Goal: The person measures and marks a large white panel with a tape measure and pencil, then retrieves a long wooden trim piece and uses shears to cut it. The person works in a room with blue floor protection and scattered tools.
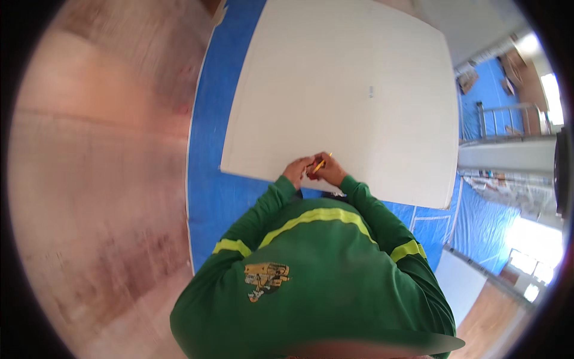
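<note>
Yellow pencil (319, 167) | head view: held in curled right hand (330, 170), over the near edge of the white board (341, 90) | left hand (295, 172): fingers bent beside small red object (311, 170), grip cannot be told | board on blue sheeting (209, 119)

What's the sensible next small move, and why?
Probably bring the yellow pencil-like stick to the white board: the right hand holds it, close beside the left hand, and both appear over the board's near edge. The small red item between them is too small to identify, so that's tentative.
</note>
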{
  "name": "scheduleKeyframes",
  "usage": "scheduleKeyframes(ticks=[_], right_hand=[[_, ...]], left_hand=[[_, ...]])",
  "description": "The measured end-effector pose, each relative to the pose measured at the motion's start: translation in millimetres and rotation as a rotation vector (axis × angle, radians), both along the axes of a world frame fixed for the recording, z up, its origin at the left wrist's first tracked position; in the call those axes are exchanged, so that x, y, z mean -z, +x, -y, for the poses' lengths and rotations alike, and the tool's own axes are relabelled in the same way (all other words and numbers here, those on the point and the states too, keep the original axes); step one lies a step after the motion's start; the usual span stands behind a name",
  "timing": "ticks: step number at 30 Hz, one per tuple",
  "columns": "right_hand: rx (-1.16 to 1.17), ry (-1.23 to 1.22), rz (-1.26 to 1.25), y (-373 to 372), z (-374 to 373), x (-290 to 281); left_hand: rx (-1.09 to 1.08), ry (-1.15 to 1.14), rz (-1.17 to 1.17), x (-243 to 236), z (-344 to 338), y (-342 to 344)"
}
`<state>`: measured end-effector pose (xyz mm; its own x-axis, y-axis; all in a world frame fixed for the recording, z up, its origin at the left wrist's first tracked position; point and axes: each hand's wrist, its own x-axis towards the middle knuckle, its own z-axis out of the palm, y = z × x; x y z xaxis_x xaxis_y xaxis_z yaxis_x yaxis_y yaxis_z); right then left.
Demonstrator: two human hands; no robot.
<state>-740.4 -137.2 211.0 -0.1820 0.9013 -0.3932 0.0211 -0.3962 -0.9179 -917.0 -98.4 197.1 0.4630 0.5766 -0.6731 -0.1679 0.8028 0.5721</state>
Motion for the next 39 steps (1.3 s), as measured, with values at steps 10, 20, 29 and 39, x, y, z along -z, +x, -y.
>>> scheduleKeyframes(ticks=[10, 20, 29, 39], right_hand=[[-0.428, -0.213, 0.559, -31.7, -21.6, 1.5], [-0.373, -0.288, 1.018, 41.7, 19.7, -24.9], [-0.227, -0.262, 1.005, 37.3, 36.9, -29.4], [-0.129, -0.372, 1.081, 184.0, 124.1, -7.3]], left_hand=[[-0.072, 0.729, -0.772, 113.5, -19.4, -181.5], [0.06, 0.602, -1.236, 173.5, -94.5, -355.6], [-0.092, 0.558, -1.007, 186.7, -79.7, -345.2], [0.014, 1.134, -1.369, 105.6, -67.4, -228.1]])
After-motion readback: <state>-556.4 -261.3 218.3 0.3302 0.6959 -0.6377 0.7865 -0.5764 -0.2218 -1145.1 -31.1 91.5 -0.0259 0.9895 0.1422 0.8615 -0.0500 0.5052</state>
